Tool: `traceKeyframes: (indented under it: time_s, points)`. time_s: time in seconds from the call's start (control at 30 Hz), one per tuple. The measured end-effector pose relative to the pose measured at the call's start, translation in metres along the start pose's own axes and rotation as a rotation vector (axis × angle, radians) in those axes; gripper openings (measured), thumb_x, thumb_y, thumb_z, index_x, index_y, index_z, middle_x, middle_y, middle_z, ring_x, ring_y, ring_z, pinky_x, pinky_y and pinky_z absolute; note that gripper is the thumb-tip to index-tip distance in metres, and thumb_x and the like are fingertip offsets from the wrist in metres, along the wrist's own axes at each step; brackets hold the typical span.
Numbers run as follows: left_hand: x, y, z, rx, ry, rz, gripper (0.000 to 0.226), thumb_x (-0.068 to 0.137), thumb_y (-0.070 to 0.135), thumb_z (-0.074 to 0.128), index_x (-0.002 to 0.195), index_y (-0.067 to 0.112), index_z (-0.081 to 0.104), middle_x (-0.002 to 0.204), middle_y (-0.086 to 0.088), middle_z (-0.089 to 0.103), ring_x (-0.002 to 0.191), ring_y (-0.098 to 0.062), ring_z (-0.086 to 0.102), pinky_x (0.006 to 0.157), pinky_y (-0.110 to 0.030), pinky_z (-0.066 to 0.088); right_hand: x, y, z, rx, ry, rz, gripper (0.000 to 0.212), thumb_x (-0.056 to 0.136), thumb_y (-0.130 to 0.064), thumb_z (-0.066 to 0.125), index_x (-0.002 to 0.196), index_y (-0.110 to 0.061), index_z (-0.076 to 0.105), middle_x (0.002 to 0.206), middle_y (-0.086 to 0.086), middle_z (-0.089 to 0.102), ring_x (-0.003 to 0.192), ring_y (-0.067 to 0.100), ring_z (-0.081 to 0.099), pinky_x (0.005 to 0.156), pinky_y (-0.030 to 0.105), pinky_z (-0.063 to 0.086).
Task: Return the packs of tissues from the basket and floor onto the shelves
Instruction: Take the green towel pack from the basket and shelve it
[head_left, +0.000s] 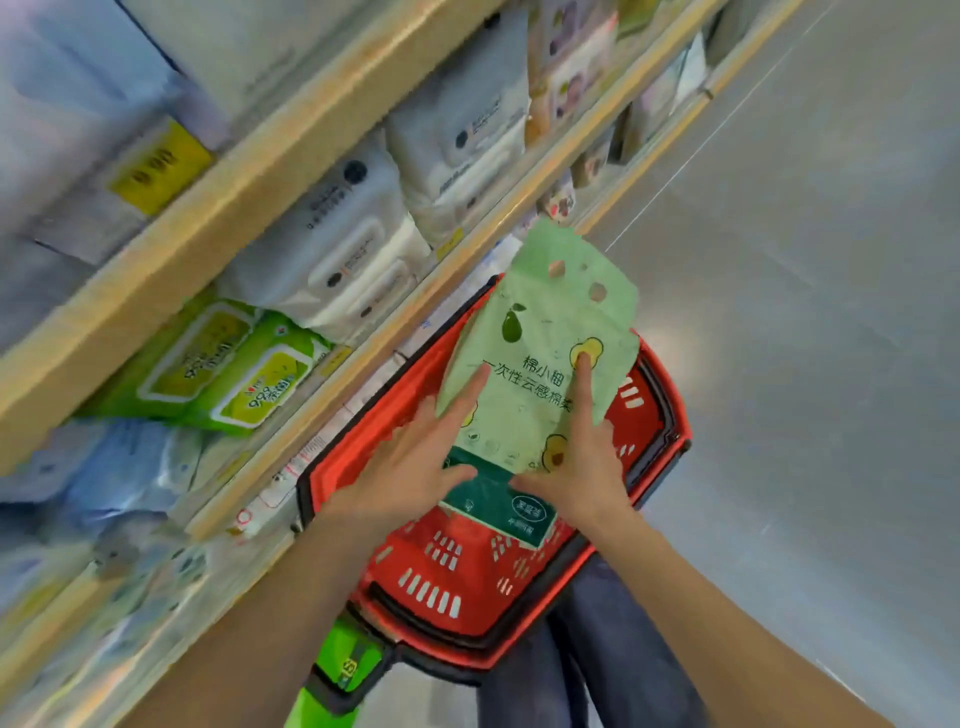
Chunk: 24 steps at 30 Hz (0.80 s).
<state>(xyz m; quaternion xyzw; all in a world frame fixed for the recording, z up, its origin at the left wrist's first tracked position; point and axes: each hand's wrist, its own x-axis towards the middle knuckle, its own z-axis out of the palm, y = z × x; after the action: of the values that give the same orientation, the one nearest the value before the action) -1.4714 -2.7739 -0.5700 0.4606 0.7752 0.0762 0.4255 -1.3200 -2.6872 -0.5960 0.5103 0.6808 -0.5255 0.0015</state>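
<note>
Step in hand: lifting one pack out for shelving. Nearest the viewer, the red basket (441, 631) sits on the floor (789, 374) against the shelves (260, 197). The part of its inside that shows holds no other pack, and the rest is hidden behind the hands and their load. Above it, the green pack (540, 332) hangs clear of the rim, tilted, with its punched top pointing at the shelves. The left hand (410, 467) lies spread, forefinger straight along the pack's left edge and thumb on its dark band. The right hand (576, 467) pinches the pack, forefinger and thumb on the face and the other fingers hidden behind. Beyond, the middle shelf holds yellow-green wipes (244, 364) and then white packs (353, 234), both closely stacked. The next move likely calls for finding a gap or matching stock and sliding the floppy pack in flat without snagging the shelf lip.
</note>
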Motion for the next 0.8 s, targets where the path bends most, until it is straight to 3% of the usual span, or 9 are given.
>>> traceKeyframes:
  time_s: [0.07, 0.17, 0.27, 0.33, 0.43, 0.5, 0.57, 0.67, 0.8]
  points:
    - [-0.022, 0.025, -0.025, -0.004, 0.078, 0.058, 0.105, 0.083, 0.022, 0.067, 0.131, 0.065, -0.018, 0.154, -0.010, 0.020, 0.134, -0.030, 0.036, 0.104, -0.051, 0.038, -0.018, -0.026, -0.024, -0.018, 0.043, -0.093, 0.143, 0.051, -0.015, 0.088, 0.133, -0.052, -0.024, 0.143, 0.007, 0.033, 0.120, 0.025, 0.046, 0.080, 0.031, 0.045]
    - [-0.057, 0.071, -0.061, 0.009, 0.159, 0.083, 0.104, 0.085, 0.023, 0.065, 0.133, 0.060, -0.020, 0.157, -0.005, 0.012, 0.139, -0.023, 0.027, 0.108, -0.045, 0.034, -0.048, -0.073, -0.069, -0.031, 0.074, -0.205, 0.140, 0.053, -0.013, 0.086, 0.135, -0.053, -0.021, 0.136, 0.005, 0.039, 0.105, 0.018, 0.055, 0.074, 0.032, 0.053]
    - [-0.096, 0.121, -0.102, 0.024, 0.265, 0.130, 0.102, 0.086, 0.025, 0.064, 0.133, 0.060, -0.020, 0.157, -0.004, 0.013, 0.142, -0.021, 0.022, 0.111, -0.048, 0.028, -0.085, -0.125, -0.123, -0.080, 0.107, -0.304, 0.132, 0.059, -0.014, 0.082, 0.138, -0.047, -0.018, 0.114, 0.003, 0.043, 0.082, 0.007, 0.047, 0.057, 0.013, 0.036]
    - [-0.119, 0.153, -0.132, 0.028, 0.338, 0.167, 0.102, 0.085, 0.026, 0.064, 0.130, 0.064, -0.019, 0.155, -0.007, 0.021, 0.139, -0.022, 0.029, 0.107, -0.051, 0.032, -0.106, -0.159, -0.159, -0.079, 0.155, -0.369, 0.129, 0.060, -0.016, 0.081, 0.138, -0.050, -0.016, 0.118, 0.005, 0.045, 0.092, 0.016, 0.049, 0.062, 0.020, 0.041]
    - [-0.155, 0.206, -0.177, 0.059, 0.502, 0.232, 0.100, 0.086, 0.027, 0.063, 0.131, 0.064, -0.018, 0.143, -0.008, 0.036, 0.128, -0.027, 0.041, 0.099, -0.046, 0.040, -0.136, -0.210, -0.216, -0.082, 0.211, -0.499, 0.128, 0.058, -0.016, 0.083, 0.137, -0.055, -0.011, 0.139, 0.005, 0.037, 0.121, 0.024, 0.043, 0.088, 0.041, 0.049]
    - [-0.168, 0.235, -0.199, 0.091, 0.585, 0.262, 0.099, 0.086, 0.027, 0.063, 0.132, 0.062, -0.017, 0.133, -0.006, 0.042, 0.122, -0.026, 0.046, 0.093, -0.039, 0.042, -0.147, -0.237, -0.247, -0.059, 0.219, -0.581, 0.126, 0.058, -0.016, 0.083, 0.135, -0.059, -0.007, 0.140, 0.006, 0.036, 0.124, 0.024, 0.041, 0.092, 0.048, 0.047]
    - [-0.189, 0.273, -0.222, 0.075, 0.669, 0.270, 0.101, 0.084, 0.026, 0.066, 0.134, 0.060, -0.015, 0.127, -0.003, 0.044, 0.121, -0.021, 0.046, 0.090, -0.034, 0.042, -0.166, -0.263, -0.288, -0.087, 0.252, -0.670, 0.123, 0.058, -0.021, 0.082, 0.132, -0.062, -0.007, 0.136, 0.004, 0.041, 0.120, 0.022, 0.044, 0.091, 0.046, 0.048]
    - [-0.214, 0.333, -0.251, 0.069, 0.793, 0.343, 0.107, 0.080, 0.024, 0.070, 0.134, 0.061, -0.015, 0.135, -0.001, 0.045, 0.120, -0.017, 0.046, 0.094, -0.032, 0.042, -0.192, -0.294, -0.352, -0.145, 0.320, -0.789, 0.121, 0.061, -0.025, 0.082, 0.127, -0.064, -0.012, 0.132, 0.000, 0.044, 0.115, 0.017, 0.046, 0.089, 0.039, 0.048]
    - [-0.237, 0.414, -0.278, 0.100, 0.950, 0.361, 0.113, 0.077, 0.025, 0.073, 0.128, 0.063, -0.020, 0.127, -0.004, 0.052, 0.110, -0.018, 0.051, 0.080, -0.026, 0.038, -0.225, -0.328, -0.434, -0.164, 0.357, -0.961, 0.119, 0.063, -0.022, 0.081, 0.131, -0.057, -0.010, 0.137, -0.002, 0.042, 0.118, 0.016, 0.045, 0.089, 0.041, 0.048]
